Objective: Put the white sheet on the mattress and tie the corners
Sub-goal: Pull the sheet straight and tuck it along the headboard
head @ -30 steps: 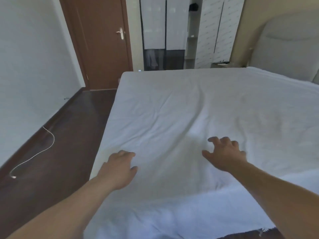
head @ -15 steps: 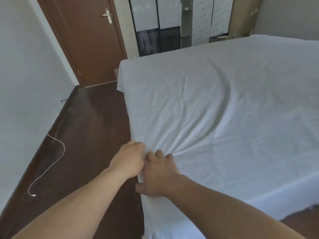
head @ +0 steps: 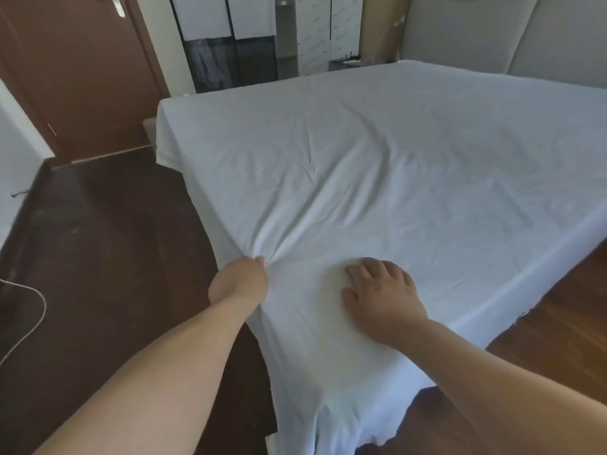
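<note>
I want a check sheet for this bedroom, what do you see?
Surface: mattress covered; none of it shows bare.
Job's things: white sheet spread over the bed, wrinkled, near corner hanging loose, not tied.
Clutter: nothing seen on the bed.
Hands: left hand grips a bunch of sheet at the bed's edge; right hand presses flat on the sheet.
Cables: white cord on the dark wood floor.
Surroundings: brown door, wardrobe, padded headboard.

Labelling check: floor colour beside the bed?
Dark brown wood floor, clearest in the head view.
</note>
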The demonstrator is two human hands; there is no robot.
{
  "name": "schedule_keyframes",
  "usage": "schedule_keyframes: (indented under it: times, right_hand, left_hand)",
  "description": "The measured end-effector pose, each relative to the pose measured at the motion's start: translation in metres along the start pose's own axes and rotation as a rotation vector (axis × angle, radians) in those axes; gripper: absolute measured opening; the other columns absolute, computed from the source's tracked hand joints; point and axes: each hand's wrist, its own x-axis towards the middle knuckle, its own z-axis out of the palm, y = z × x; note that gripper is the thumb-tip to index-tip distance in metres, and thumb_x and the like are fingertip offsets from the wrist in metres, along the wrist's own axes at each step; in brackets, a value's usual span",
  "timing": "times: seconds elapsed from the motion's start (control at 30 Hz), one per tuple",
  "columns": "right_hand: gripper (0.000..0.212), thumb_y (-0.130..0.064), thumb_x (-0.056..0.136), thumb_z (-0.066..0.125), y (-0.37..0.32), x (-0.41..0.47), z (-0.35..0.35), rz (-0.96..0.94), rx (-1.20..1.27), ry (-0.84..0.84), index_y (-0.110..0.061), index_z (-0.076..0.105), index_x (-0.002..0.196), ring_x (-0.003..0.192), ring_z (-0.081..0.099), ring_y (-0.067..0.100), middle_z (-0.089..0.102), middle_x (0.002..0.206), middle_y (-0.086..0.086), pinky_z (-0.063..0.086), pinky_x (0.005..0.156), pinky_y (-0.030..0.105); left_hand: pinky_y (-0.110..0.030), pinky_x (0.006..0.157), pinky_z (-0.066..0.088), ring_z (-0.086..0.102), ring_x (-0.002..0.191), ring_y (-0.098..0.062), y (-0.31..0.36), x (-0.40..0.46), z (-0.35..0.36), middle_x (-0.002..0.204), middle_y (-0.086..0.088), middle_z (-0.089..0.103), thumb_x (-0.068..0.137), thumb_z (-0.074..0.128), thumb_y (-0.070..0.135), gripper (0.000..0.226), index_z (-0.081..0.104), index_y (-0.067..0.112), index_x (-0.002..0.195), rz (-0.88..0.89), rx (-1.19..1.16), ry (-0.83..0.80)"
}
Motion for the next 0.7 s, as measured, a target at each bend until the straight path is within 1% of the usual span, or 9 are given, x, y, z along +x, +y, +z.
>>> schedule_keyframes:
  times: [0.13,0.23,0.3,0.4,0.47,0.5,0.6,0.67,0.7]
  right_hand:
    - [0.074,-0.061,0.090,0.008,-0.020,-0.021,0.012,-0.101,-0.048,-0.079,-0.033,0.022,0.158,0.154,0.006,0.030,0.012,0.168,0.004,0.005,0.123,0.055]
    - [0.072,-0.064,0.093,0.009,-0.020,-0.037,0.015,-0.200,-0.042,-0.118,-0.035,0.017,0.159,0.156,-0.001,0.030,0.006,0.170,0.003,-0.001,0.124,0.055]
    - [0.077,-0.068,0.087,0.009,-0.015,-0.043,0.009,-0.268,-0.014,-0.116,-0.038,0.026,0.157,0.156,0.004,0.028,0.013,0.169,-0.003,0.002,0.124,0.053]
    - [0.082,-0.069,0.080,0.006,-0.002,-0.044,0.001,-0.185,0.024,-0.031,-0.043,0.036,0.151,0.157,0.003,0.023,0.015,0.169,-0.011,0.003,0.125,0.053]
    - [0.080,-0.072,0.082,0.002,0.008,-0.047,0.003,-0.051,-0.037,-0.020,-0.045,0.023,0.155,0.157,-0.008,0.026,0.001,0.171,-0.007,-0.002,0.123,0.059]
    - [0.077,-0.074,0.086,0.003,0.013,-0.048,0.005,-0.010,-0.072,-0.058,-0.045,0.015,0.157,0.157,-0.011,0.029,-0.005,0.171,-0.005,-0.004,0.122,0.061]
    - [0.077,-0.077,0.089,-0.001,0.024,-0.057,0.005,-0.006,-0.125,-0.169,-0.045,-0.004,0.159,0.156,-0.015,0.032,-0.014,0.171,-0.003,-0.005,0.121,0.062]
    - [0.080,-0.077,0.087,0.000,0.026,-0.063,-0.003,0.007,-0.137,-0.171,-0.043,-0.004,0.160,0.155,-0.017,0.033,-0.018,0.170,-0.002,-0.006,0.121,0.062]
    - [0.078,-0.075,0.092,0.007,0.030,-0.069,-0.005,0.031,-0.142,-0.158,-0.041,-0.003,0.160,0.155,-0.019,0.033,-0.019,0.169,-0.002,-0.007,0.121,0.062]
  left_hand:
    - [-0.046,0.093,0.056,0.067,0.102,-0.035,-0.008,0.003,0.000,0.109,-0.015,0.070,0.110,0.020,0.050,0.064,0.069,0.009,0.106,-0.027,0.012,0.046]
    - [-0.047,0.089,0.060,0.071,0.094,-0.035,-0.021,0.012,0.000,0.100,-0.017,0.074,0.105,0.039,0.033,0.042,0.070,0.004,0.101,-0.112,-0.154,-0.046]
    - [-0.047,0.087,0.059,0.068,0.100,-0.036,-0.020,0.010,-0.010,0.114,-0.016,0.068,0.096,0.049,0.021,0.031,0.063,0.001,0.114,-0.139,-0.194,-0.018]
    - [-0.052,0.108,0.044,0.030,0.145,-0.035,-0.005,-0.010,-0.025,0.159,-0.011,0.025,0.100,0.043,0.042,0.053,0.033,0.021,0.148,0.186,0.019,0.202]
    - [-0.050,0.125,0.019,-0.007,0.158,-0.024,0.006,-0.022,-0.030,0.172,0.001,-0.012,0.105,0.032,0.056,0.068,0.004,0.035,0.163,0.557,0.195,0.083]
    - [-0.049,0.127,0.011,-0.013,0.158,-0.021,0.008,-0.029,-0.029,0.172,0.004,-0.018,0.105,0.027,0.060,0.071,-0.004,0.036,0.164,0.652,0.281,-0.064]
    - [-0.047,0.128,0.008,-0.011,0.159,-0.019,0.005,-0.038,-0.018,0.172,0.005,-0.014,0.104,0.024,0.067,0.077,-0.005,0.031,0.165,0.528,0.350,-0.348]
    - [-0.049,0.122,0.028,0.022,0.155,-0.027,0.009,-0.046,-0.024,0.171,-0.002,0.015,0.105,0.027,0.057,0.068,0.020,0.023,0.164,0.412,0.432,-0.293]
    - [-0.048,0.114,0.039,0.044,0.139,-0.029,0.015,-0.054,-0.031,0.159,-0.004,0.039,0.104,0.030,0.047,0.056,0.043,0.022,0.153,0.378,0.514,-0.259]
